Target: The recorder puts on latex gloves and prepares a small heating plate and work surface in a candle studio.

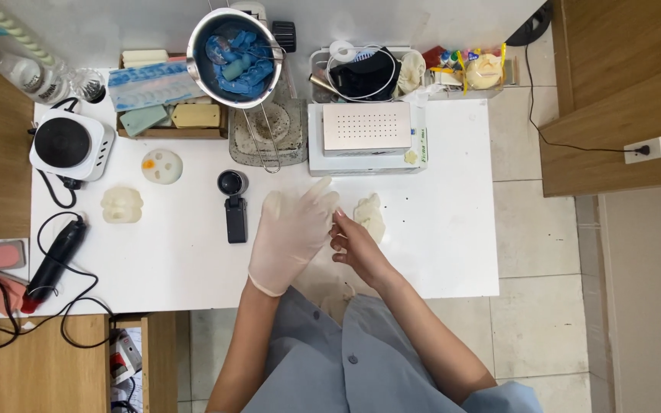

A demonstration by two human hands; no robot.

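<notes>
My left hand [292, 233] wears a thin white glove and is held flat over the white table [453, 252], fingers spread and pointing away from me. My bare right hand [353, 246] is right beside it, fingers curled, pinching the glove at its little-finger side. A second crumpled white glove [370, 215] lies on the table just beyond my right hand.
A black upright device [234, 205] stands left of my hands. Farther back are a metal pot of blue pieces [235, 53], a white box with a perforated metal top [366, 127], a hot plate [70, 144], two pale moulds [161, 166] and a corded black tool [55, 260].
</notes>
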